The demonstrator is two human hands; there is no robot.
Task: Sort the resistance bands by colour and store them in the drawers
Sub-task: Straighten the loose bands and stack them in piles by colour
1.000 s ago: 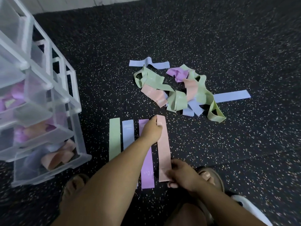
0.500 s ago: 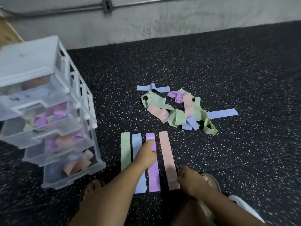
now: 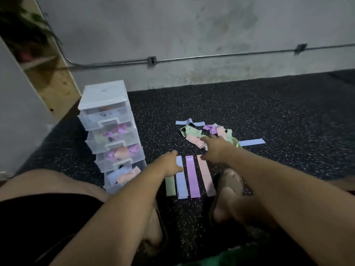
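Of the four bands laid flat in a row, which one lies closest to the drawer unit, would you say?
The green band, at the left end of the row, beside the blue band. The left hand covers its far end.

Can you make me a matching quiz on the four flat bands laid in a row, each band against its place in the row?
Bands:
1. green band
2. blue band
3. purple band
4. pink band

Places:
A. right end of the row
B. second from the left
C. left end, partly under the left hand
D. second from the right

Pairs: 1-C, 2-B, 3-D, 4-A
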